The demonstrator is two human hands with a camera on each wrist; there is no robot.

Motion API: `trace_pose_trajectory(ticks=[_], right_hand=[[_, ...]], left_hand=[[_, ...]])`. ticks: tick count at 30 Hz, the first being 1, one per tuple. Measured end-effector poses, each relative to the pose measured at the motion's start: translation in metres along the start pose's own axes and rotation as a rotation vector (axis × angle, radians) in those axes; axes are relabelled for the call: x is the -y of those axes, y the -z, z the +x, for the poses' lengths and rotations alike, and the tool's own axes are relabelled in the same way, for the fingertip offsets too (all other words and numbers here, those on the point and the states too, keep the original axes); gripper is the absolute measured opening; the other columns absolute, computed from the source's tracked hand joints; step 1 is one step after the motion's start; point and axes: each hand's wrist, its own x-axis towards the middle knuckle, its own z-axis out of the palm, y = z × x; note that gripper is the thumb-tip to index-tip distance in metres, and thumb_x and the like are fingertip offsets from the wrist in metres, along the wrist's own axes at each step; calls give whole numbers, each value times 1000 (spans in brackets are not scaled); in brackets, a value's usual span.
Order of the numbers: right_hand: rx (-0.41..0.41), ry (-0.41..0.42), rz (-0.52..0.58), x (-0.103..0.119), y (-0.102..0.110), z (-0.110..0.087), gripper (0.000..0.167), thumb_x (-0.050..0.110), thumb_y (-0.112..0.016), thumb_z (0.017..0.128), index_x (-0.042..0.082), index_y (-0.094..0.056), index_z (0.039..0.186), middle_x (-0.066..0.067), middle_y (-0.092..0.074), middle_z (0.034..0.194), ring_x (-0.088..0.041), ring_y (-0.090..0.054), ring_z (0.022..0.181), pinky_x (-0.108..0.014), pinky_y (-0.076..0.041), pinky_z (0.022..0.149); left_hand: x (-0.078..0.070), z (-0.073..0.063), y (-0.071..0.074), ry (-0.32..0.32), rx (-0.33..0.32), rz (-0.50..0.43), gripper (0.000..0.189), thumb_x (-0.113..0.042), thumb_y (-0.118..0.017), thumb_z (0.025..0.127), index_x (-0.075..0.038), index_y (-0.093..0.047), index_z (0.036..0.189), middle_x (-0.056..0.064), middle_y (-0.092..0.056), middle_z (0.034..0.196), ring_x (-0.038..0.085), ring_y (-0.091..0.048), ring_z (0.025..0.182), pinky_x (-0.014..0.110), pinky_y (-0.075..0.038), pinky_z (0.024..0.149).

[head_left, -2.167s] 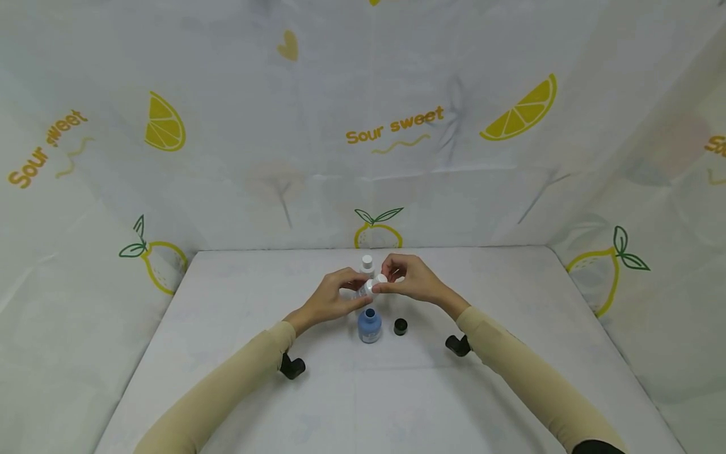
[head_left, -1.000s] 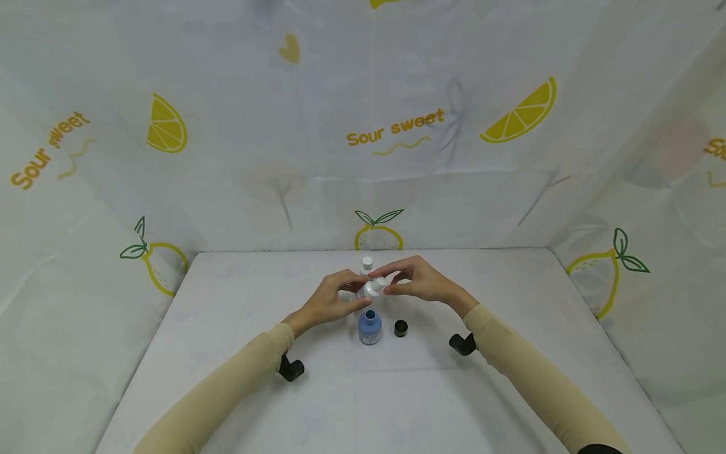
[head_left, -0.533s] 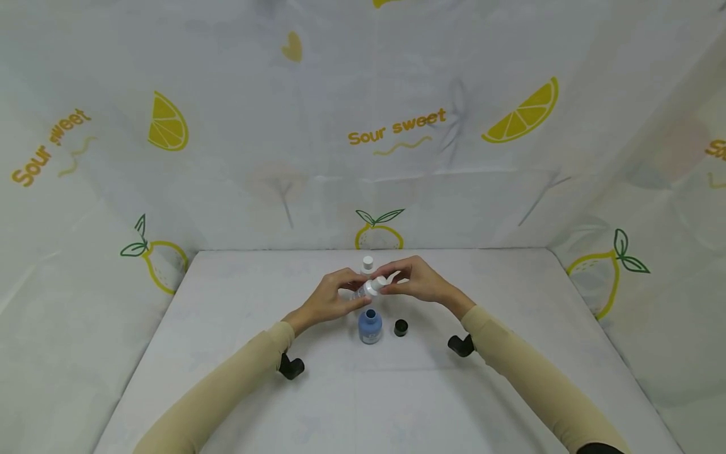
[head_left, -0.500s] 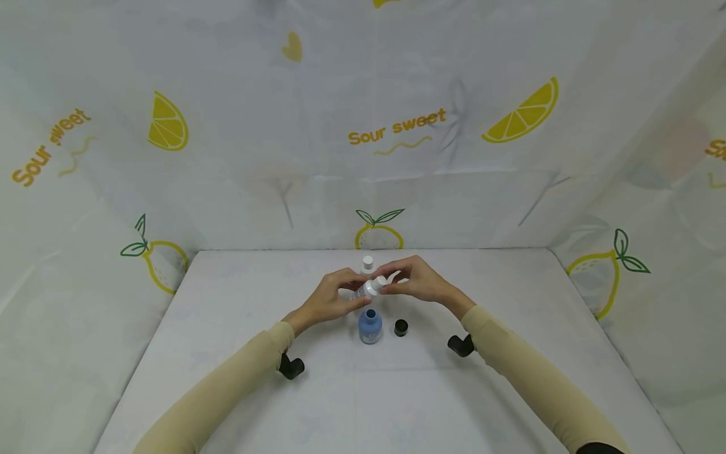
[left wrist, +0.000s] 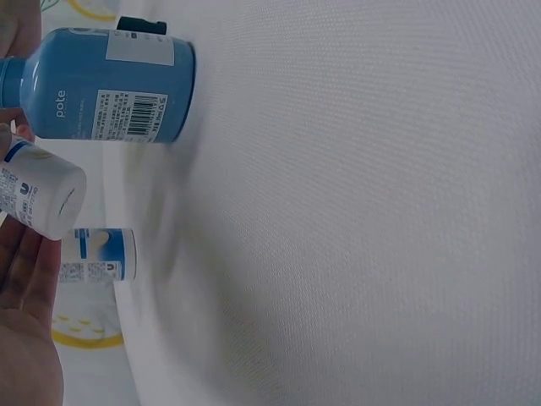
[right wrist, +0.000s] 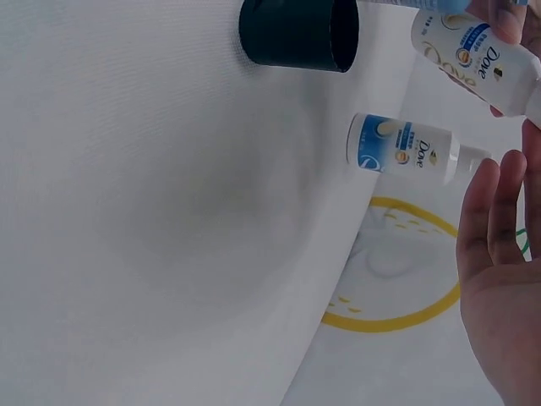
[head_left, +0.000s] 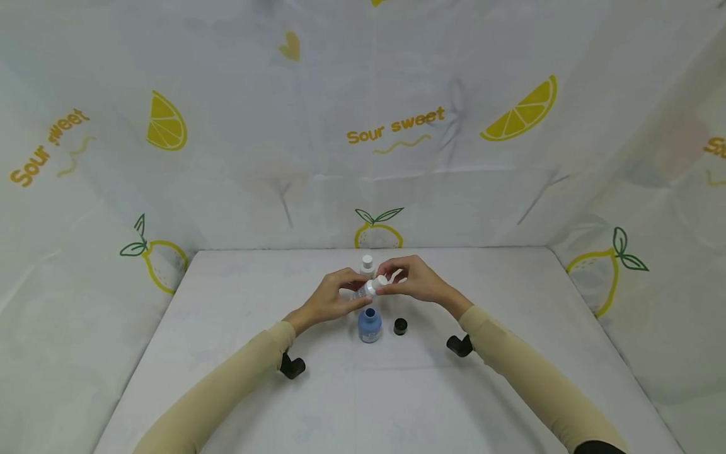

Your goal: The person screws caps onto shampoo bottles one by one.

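Observation:
My left hand (head_left: 331,296) grips a small white Dove bottle (right wrist: 478,55) by its body, tilted with its top to the right, above the table. My right hand (head_left: 416,280) has its thumb and forefinger at the bottle's white cap (head_left: 381,280) and pinches it. A second white Dove bottle (right wrist: 406,150) stands just behind, cap on. In front of the hands is an upright blue bottle (head_left: 370,328) with an uncovered neck. Beside it on the right lies a dark round cap (head_left: 400,326), near neither hand's fingers.
A white cloth covers the table (head_left: 255,403). Behind it hangs a pale curtain (head_left: 317,202) printed with lemons and lettering. Dark wrist cameras (head_left: 292,366) stick out below both forearms.
My right fingers reached left over the white cap a second ago, then drew back right around it. The left hand and its bottle stay in place, as do the things on the table.

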Motion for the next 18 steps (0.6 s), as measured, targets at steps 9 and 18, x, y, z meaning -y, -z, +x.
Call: trace_pose_trajectory(ticks=[9,18], right_hand=[[-27,-3,-15,-1,-2,1,23,15,-94,86,13,-77,101,-4,-74,98,-24,-66,96,-39,-63,86],[-53,-27,-42,0,-5,0,26,18,-95,85,12,-72,96,-3,-72,97,-21,-66,94,-43,-64,87]], left_hand=[[1,1,-2,4,-4,-4,40,-14,-88,92,-3,-76,129,11,-75,115,24,-76,107,32,-67,98],[1,0,-2,9,-14,6,39,-14,-88,92,-4,-76,128,10,-76,113,23,-76,106,30,-67,97]])
